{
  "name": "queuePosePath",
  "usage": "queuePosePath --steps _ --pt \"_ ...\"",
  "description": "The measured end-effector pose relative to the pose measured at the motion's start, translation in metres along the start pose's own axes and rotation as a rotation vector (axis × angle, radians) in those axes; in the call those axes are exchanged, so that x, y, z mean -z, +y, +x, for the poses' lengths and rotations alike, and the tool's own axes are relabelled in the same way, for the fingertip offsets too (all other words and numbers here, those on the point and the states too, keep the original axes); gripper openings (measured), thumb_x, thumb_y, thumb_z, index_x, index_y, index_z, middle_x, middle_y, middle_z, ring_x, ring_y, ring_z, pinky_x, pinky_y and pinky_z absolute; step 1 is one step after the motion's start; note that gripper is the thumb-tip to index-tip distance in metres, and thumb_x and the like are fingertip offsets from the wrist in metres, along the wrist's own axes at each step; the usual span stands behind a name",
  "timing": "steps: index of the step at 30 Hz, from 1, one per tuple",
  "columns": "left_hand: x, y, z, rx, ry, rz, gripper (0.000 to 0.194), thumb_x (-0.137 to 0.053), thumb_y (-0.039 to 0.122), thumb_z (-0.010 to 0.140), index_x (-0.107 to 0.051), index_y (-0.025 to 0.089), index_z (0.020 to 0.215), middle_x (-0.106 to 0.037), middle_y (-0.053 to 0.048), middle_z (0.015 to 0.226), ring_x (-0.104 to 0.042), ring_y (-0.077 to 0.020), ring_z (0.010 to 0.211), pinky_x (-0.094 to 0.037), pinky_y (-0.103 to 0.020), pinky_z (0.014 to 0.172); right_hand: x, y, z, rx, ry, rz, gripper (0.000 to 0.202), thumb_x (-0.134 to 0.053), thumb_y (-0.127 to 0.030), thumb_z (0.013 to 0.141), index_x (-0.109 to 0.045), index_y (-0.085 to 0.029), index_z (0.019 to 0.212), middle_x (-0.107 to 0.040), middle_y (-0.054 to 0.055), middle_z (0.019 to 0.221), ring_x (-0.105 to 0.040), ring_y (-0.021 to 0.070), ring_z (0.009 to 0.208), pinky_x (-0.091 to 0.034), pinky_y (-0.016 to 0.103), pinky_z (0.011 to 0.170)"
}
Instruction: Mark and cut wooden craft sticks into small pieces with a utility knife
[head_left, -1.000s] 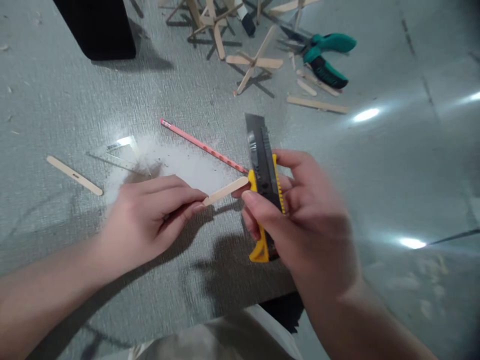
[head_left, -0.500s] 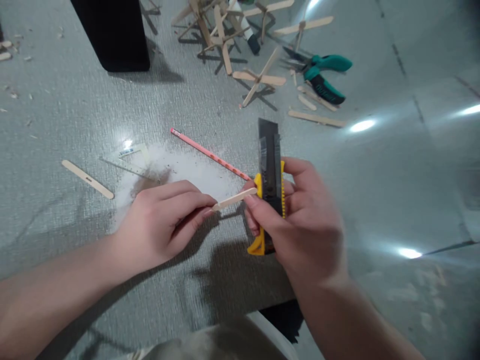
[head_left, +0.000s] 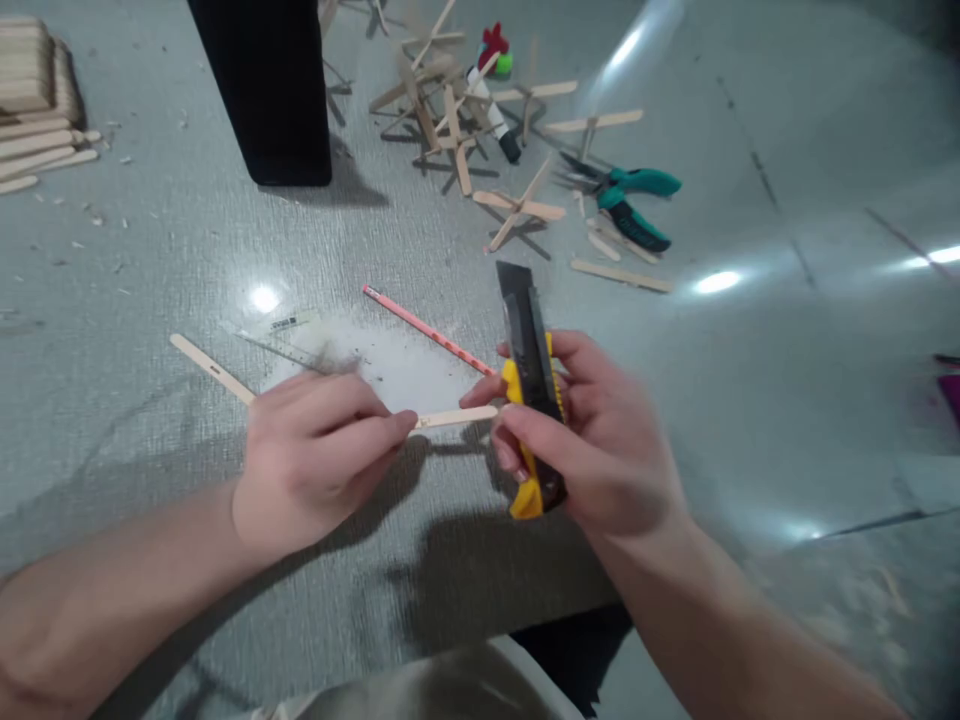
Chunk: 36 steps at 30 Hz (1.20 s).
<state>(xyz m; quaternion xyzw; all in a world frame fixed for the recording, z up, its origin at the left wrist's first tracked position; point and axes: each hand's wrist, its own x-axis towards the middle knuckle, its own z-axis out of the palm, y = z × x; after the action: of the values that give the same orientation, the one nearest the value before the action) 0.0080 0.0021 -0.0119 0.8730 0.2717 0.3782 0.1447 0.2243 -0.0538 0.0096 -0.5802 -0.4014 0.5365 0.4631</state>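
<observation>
My left hand (head_left: pixel 322 450) pinches one end of a wooden craft stick (head_left: pixel 456 416), which lies nearly level above the table. Wrapped in my right hand (head_left: pixel 600 430) is a yellow and black utility knife (head_left: pixel 531 370), its wide blade pointing away from me. The right thumb is at the stick's other end. Behind the stick lies a pink pencil (head_left: pixel 427 328), partly hidden by the right fingers. A second craft stick (head_left: pixel 210 367) with a small slot runs under the left hand's edge. Near that hand is a clear set square (head_left: pixel 281 345) beside white powder or paper.
Several crossed-stick pieces (head_left: pixel 517 207) and a white tube with a black cap (head_left: pixel 495 115) lie at the back. Green-handled pliers (head_left: pixel 626 195) rest open at back right. A black upright object (head_left: pixel 281 100) stands back left, with stacked craft sticks (head_left: pixel 34 90) beyond.
The craft stick has turned closer to level and shows its flat face. The knife has tilted, its blade leaning left. The view has shifted, bringing the stacked sticks into sight.
</observation>
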Motion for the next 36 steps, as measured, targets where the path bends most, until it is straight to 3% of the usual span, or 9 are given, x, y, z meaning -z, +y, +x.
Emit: queuePosePath --steps 5,12,18,29,32,36 --pt "0.002 0.000 0.001 -0.137 0.057 0.048 0.017 -0.075 0.007 0.081 -0.062 0.017 0.075 -0.061 0.002 0.067 -0.057 -0.0112 0.058 -0.044 -0.027 0.056 0.001 -0.012 0.010 -0.034 -0.015 -0.073 0.039 -0.079 -0.020 0.075 -0.053 -0.024 0.104 -0.073 -0.003 0.077 -0.067 0.0123 0.050 -0.054 0.020 0.042" --pt "-0.002 -0.002 0.003 -0.060 0.064 0.051 0.012 -0.071 0.008 0.084 -0.066 0.019 0.083 -0.062 0.002 0.075 -0.055 -0.0104 0.063 -0.042 -0.026 0.057 -0.003 -0.005 0.013 0.046 0.007 -0.044 0.039 -0.078 -0.014 0.073 -0.055 -0.024 0.103 -0.073 -0.004 0.078 -0.071 0.0136 0.055 -0.062 0.022 0.052" --pt "0.002 0.000 0.003 -0.050 -0.031 0.040 0.014 -0.069 0.007 0.083 -0.065 0.019 0.089 -0.065 -0.001 0.081 -0.057 -0.0130 0.067 -0.044 -0.029 0.061 -0.006 0.000 0.007 0.114 0.071 -0.053 0.031 -0.077 -0.013 0.073 -0.059 -0.026 0.095 -0.074 -0.005 0.074 -0.070 0.0136 0.053 -0.063 0.024 0.052" --pt "-0.002 0.000 0.003 -0.036 -0.024 0.067 0.014 -0.066 0.007 0.085 -0.064 0.020 0.091 -0.068 -0.001 0.086 -0.062 -0.0140 0.071 -0.046 -0.029 0.063 -0.008 0.006 -0.001 0.271 0.133 -0.289 0.030 -0.079 -0.010 0.075 -0.064 -0.028 0.094 -0.075 -0.006 0.078 -0.074 0.0143 0.062 -0.065 0.023 0.058" --pt "-0.003 0.000 0.005 0.114 -0.045 -0.042 0.015 -0.065 0.008 0.087 -0.064 0.020 0.094 -0.069 -0.003 0.093 -0.066 -0.0128 0.077 -0.051 -0.026 0.064 -0.008 0.006 -0.001 0.246 0.124 -0.231 0.027 -0.077 -0.011 0.078 -0.062 -0.028 0.093 -0.074 -0.006 0.077 -0.073 0.0131 0.058 -0.064 0.022 0.057" --pt "-0.003 -0.002 0.006 0.504 -0.075 -0.541 0.026 -0.075 0.015 0.083 -0.063 0.022 0.105 -0.074 -0.002 0.092 -0.073 -0.0142 0.079 -0.062 -0.025 0.068 -0.006 0.004 0.004 0.196 0.119 -0.153 0.021 -0.075 -0.016 0.081 -0.059 -0.025 0.093 -0.074 -0.004 0.077 -0.070 0.0129 0.052 -0.062 0.023 0.050"
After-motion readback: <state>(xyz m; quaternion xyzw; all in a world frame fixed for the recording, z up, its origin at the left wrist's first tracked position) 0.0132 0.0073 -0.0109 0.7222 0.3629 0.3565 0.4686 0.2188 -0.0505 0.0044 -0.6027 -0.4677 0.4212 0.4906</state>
